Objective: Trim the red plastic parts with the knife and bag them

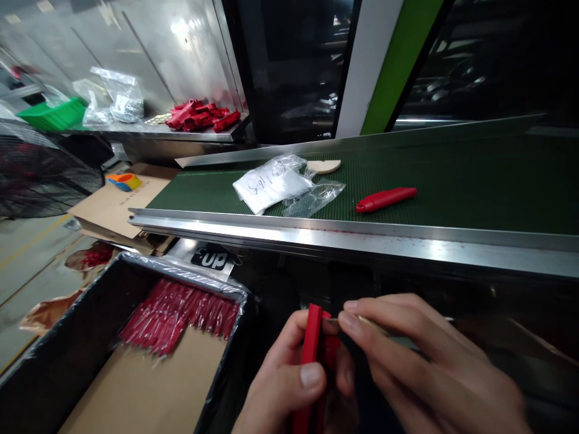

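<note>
My left hand is closed around a long red plastic part, held upright near the bottom of the view. Between the thumb and fingers of my right hand is a thin blade-like tool, its tip at the upper right side of the part. Whether the tip touches the plastic I cannot make out. A similar red plastic piece lies on the green conveyor belt beyond my hands.
On the belt lie a white bag with writing and a beige half-round piece. A lined box at lower left holds rows of bagged red parts. Red parts are piled on a metal shelf; a fan stands left.
</note>
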`<state>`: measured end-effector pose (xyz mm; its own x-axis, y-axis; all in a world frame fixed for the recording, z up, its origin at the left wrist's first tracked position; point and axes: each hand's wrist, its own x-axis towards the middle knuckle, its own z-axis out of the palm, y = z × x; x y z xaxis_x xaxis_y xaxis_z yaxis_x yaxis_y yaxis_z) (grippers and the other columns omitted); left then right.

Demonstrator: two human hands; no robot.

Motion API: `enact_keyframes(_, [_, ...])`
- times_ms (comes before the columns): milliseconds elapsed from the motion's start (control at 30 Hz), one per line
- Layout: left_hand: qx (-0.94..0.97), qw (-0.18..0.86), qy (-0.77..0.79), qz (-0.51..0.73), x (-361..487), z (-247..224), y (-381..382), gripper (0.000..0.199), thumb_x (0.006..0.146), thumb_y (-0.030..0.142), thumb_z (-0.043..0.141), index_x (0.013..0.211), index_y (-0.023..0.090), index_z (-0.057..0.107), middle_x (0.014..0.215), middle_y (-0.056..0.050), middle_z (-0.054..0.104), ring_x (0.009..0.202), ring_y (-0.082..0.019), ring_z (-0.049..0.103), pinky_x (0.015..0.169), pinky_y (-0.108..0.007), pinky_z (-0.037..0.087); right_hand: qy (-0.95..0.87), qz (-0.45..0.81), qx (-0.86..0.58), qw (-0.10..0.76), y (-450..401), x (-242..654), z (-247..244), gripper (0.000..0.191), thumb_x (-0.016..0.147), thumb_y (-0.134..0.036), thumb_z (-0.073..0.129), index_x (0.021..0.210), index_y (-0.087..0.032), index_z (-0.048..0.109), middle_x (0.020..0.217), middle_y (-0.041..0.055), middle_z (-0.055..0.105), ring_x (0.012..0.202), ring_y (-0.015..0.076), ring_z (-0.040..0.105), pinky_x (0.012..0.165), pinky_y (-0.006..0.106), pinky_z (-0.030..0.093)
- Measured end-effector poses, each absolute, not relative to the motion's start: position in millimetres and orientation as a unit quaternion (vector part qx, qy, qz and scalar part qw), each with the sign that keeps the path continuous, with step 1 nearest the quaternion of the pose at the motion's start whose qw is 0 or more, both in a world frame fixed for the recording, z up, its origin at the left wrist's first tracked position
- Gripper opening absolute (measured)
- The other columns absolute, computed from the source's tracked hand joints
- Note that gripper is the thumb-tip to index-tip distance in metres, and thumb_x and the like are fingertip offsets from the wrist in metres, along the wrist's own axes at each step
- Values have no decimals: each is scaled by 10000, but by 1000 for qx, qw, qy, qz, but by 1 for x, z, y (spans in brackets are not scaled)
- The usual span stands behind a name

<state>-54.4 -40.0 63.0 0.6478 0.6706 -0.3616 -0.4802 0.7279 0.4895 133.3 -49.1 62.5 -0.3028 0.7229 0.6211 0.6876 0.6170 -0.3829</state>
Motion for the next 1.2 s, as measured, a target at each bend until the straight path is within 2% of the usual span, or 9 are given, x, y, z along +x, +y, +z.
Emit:
enact_keyframes(200, [191,889,264,322,-56,58,-40,370,828,366,698,1140,219,563,834,-7,591,555,-44,475,524,-161,335,-805,31,-440,396,-48,134,61,372,850,5,517,1160,-151,649,1050,78,666,988,140,620,796,228,559])
enact_keyframes(367, [224,904,184,316,-54,46,-44,395,711,403,842,1007,203,673,781,-24,661,641,-75,584,605,-157,406,-767,24,-492,412,-43,142,55,396,874,-6,517,1218,-170,627,1109,83,648,1011,151,624,817,250,547])
enact_keyframes(533, [164,916,232,282,-58,50,-42,461,878,503,588,1171,151,633,764,-79,689,621,-128,616,596,-206,426,-802,11,-439,404,-42,143,66,306,863,-45,542,1097,-187,680,1035,56,688,986,165,631,767,247,564])
enact_keyframes(667, [127,932,233,248,-58,60,-36,496,789,530,623,1077,131,685,721,-89,677,597,-147,607,572,-223,419,-810,19,-424,404,-45,142,62,350,853,-55,565,1143,-223,667,1070,44,693,935,164,644,758,275,581])
enact_keyframes(767, [120,933,233,248,-56,65,-33,521,739,544,657,1014,105,714,748,-102,690,613,-146,612,613,-226,445,-813,39,-425,395,-47,143,56,426,847,-48,570,1227,-233,622,1134,45,676,946,160,641,810,295,583])
enact_keyframes(933, [65,937,228,256,-62,61,-39,372,832,402,630,1006,83,707,802,-86,715,647,-111,636,645,-178,474,-817,18,-413,401,-44,142,59,348,855,-40,580,1141,-219,663,1061,40,702,970,162,618,764,276,578])
enact_keyframes(1100, [58,906,279,313,-69,54,-43,182,856,256,628,959,126,703,871,-65,697,867,-148,663,767,-201,510,-825,-5,-397,401,-37,143,62,315,861,-31,574,1103,-209,669,1042,48,705,971,179,617,790,329,563])
enact_keyframes(1200, [96,917,268,279,-67,55,-40,264,836,303,587,936,103,728,811,-76,688,722,-137,640,680,-206,488,-834,-17,-398,381,-35,149,59,374,855,-21,576,1170,-213,638,1092,52,683,1038,194,596,851,350,545])
